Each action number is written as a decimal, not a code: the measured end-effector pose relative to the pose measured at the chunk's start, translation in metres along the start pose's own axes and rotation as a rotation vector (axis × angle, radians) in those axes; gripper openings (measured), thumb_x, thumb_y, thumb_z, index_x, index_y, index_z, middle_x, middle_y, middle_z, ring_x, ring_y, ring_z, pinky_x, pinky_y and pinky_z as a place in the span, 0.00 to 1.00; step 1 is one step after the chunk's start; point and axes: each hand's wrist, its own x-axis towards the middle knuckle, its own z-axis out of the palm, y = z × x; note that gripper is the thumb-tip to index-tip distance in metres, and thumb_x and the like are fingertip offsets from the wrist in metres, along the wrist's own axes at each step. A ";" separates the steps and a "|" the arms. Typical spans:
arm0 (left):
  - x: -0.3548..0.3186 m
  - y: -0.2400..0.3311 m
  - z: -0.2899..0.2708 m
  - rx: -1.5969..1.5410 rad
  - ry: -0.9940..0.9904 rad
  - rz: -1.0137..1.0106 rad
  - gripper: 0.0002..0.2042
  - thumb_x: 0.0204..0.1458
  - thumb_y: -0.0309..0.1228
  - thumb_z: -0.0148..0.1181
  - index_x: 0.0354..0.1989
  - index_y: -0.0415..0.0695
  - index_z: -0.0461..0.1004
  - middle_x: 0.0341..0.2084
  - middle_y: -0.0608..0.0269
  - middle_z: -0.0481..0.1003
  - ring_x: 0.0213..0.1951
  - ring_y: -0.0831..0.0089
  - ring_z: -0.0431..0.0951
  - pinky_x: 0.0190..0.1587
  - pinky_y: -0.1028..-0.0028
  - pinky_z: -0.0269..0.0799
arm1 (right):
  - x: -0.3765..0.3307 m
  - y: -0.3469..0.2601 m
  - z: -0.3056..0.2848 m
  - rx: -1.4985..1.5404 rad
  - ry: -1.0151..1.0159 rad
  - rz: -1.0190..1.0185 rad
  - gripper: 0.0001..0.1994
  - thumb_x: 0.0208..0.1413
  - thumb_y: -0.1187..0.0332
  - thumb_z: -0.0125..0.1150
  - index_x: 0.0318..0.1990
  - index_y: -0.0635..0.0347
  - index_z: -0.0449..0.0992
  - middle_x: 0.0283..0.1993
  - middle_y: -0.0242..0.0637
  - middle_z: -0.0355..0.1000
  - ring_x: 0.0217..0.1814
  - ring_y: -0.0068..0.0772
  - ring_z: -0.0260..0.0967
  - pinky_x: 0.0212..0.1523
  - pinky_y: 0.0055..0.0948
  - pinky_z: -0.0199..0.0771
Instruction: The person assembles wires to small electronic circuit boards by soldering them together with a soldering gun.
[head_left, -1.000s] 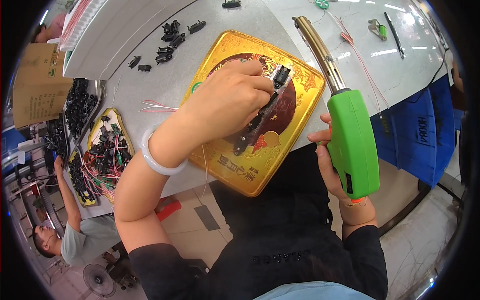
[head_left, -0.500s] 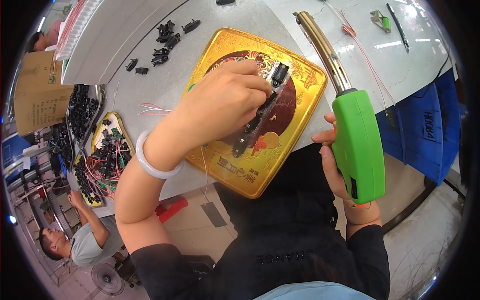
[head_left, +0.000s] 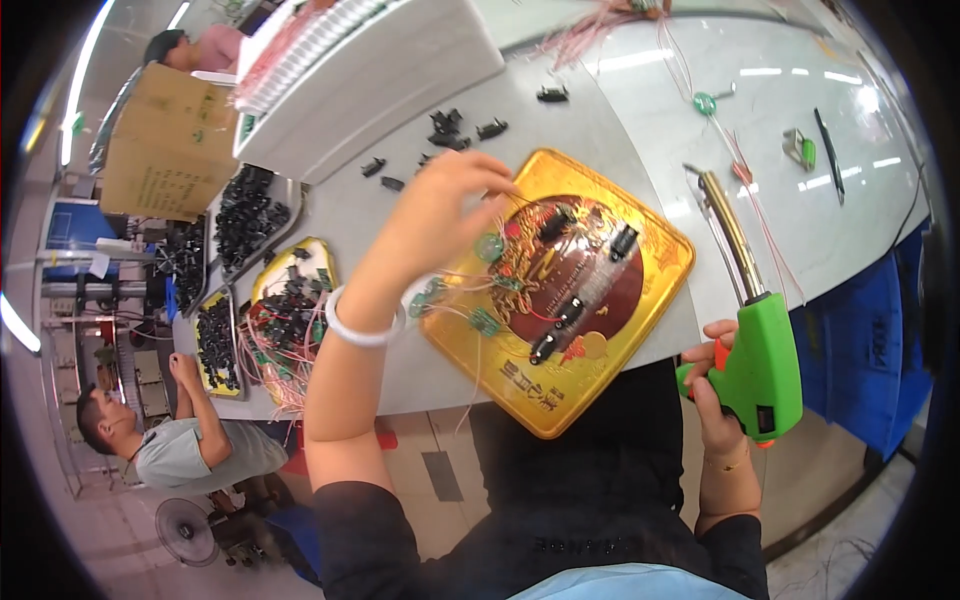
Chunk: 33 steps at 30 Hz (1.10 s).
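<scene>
My left hand hovers over the upper left corner of the gold tray, fingertips pinched on a bunch of thin wires that carry small green rings. A white bangle sits on that wrist. Several black connectors with red and green wires lie on the tray's dark red centre. My right hand grips the handle of a green heat gun at the table's front edge, right of the tray. Its brass nozzle points away from me.
Loose black connectors lie beyond the tray by a white box. Trays of black parts and a yellow tray of wired parts stand at the left, near a cardboard box. A seated person works lower left; blue cloth hangs right.
My left hand has let go of the long black piece it held over the tray's middle and moved up and left, taking wires. The green heat gun has drawn back toward me.
</scene>
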 end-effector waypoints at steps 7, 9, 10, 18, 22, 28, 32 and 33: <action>0.027 -0.030 -0.004 -0.149 -0.068 -0.339 0.07 0.48 0.27 0.54 0.35 0.39 0.75 0.30 0.62 0.75 0.29 0.78 0.72 0.34 0.77 0.67 | 0.005 0.001 0.000 0.225 0.042 0.028 0.23 0.42 0.81 0.51 0.50 0.66 0.60 0.50 0.46 0.58 0.39 0.28 0.66 0.32 0.21 0.71; 0.031 -0.023 0.004 -0.169 -0.065 -0.374 0.08 0.49 0.29 0.54 0.35 0.40 0.75 0.29 0.63 0.75 0.29 0.77 0.72 0.34 0.77 0.67 | 0.003 0.000 0.000 0.202 0.038 0.018 0.23 0.42 0.81 0.51 0.50 0.65 0.60 0.50 0.47 0.58 0.39 0.27 0.66 0.32 0.21 0.71; 0.033 -0.017 0.007 -0.188 -0.058 -0.415 0.09 0.49 0.31 0.54 0.35 0.40 0.75 0.29 0.63 0.75 0.29 0.77 0.71 0.34 0.77 0.67 | 0.003 -0.001 0.000 0.166 0.045 0.029 0.22 0.43 0.79 0.52 0.49 0.65 0.59 0.49 0.46 0.57 0.37 0.26 0.65 0.32 0.19 0.70; 0.042 0.006 0.017 -0.153 -0.192 -0.253 0.10 0.44 0.32 0.59 0.34 0.41 0.74 0.29 0.59 0.75 0.32 0.68 0.74 0.36 0.72 0.69 | 0.004 -0.001 -0.010 0.129 0.058 0.039 0.22 0.43 0.78 0.53 0.49 0.65 0.58 0.49 0.46 0.56 0.33 0.22 0.63 0.31 0.18 0.69; 0.037 -0.004 0.013 -0.205 -0.333 -0.228 0.09 0.43 0.27 0.58 0.33 0.39 0.74 0.29 0.58 0.75 0.31 0.69 0.73 0.36 0.72 0.69 | 0.006 0.004 -0.012 0.129 0.036 0.027 0.22 0.43 0.78 0.53 0.49 0.65 0.58 0.49 0.46 0.56 0.32 0.21 0.63 0.30 0.18 0.69; 0.008 -0.002 -0.011 -0.050 -0.558 -0.160 0.07 0.37 0.22 0.54 0.27 0.42 0.76 0.31 0.60 0.73 0.37 0.64 0.73 0.43 0.70 0.67 | 0.006 0.007 -0.019 0.156 0.013 -0.026 0.25 0.41 0.86 0.49 0.51 0.61 0.60 0.50 0.49 0.57 0.33 0.26 0.66 0.30 0.23 0.70; 0.015 0.008 -0.023 -0.030 -0.380 -0.181 0.13 0.42 0.25 0.52 0.39 0.43 0.72 0.41 0.57 0.69 0.43 0.63 0.70 0.47 0.69 0.64 | 0.005 0.011 -0.024 0.140 -0.006 0.015 0.23 0.42 0.76 0.53 0.50 0.61 0.58 0.50 0.44 0.55 0.38 0.25 0.62 0.37 0.25 0.68; 0.026 0.012 -0.019 -0.079 -0.307 -0.200 0.15 0.44 0.25 0.52 0.43 0.43 0.71 0.41 0.57 0.69 0.43 0.63 0.70 0.47 0.69 0.64 | 0.007 0.017 -0.023 0.172 -0.002 -0.048 0.24 0.42 0.78 0.53 0.51 0.61 0.59 0.49 0.44 0.57 0.43 0.31 0.62 0.43 0.31 0.66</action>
